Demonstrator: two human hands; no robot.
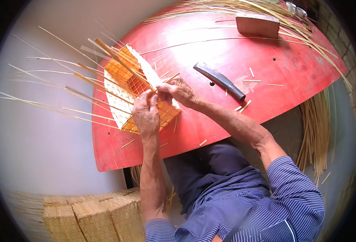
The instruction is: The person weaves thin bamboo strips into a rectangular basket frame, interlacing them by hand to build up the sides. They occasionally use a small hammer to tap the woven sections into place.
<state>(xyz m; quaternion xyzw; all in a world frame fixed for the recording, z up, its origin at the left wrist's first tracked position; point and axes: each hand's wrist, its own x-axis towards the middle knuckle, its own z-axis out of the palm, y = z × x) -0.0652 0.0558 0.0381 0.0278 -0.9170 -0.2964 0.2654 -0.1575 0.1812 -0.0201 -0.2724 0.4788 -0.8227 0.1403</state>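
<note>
Both hands work on a half-woven bamboo mat [135, 86] that lies on the red counter [234, 80], its open lattice of orange and pale strips tilted up toward the person. The left hand [145, 115] rests on the near edge of the weave, its fingers [142, 101] curled down and pressing the strips; whether they pinch a single strip cannot be told. The right hand [180, 92] sits just beside it, its fingers [162, 88] clenched on one thin bamboo strip [121, 62] that runs up and away over the lattice. Long loose strip ends [53, 92] fan out from the mat past the counter's edge, on the far side of the left fingers.

Beyond the right fingers, well apart from them, a dark-bladed knife [220, 80] lies flat on the counter, with short bamboo offcuts [244, 106] scattered near its handle. Farther off stands a reddish block [258, 24], and behind it a heap of raw bamboo strips [226, 7]. Another bundle of strips [317, 129] hangs down beside the counter on the right-hand side.

Below the left forearm, on the floor, stands a stack of finished woven bamboo pieces [93, 218]; what is inside them, if anything, cannot be seen.
</note>
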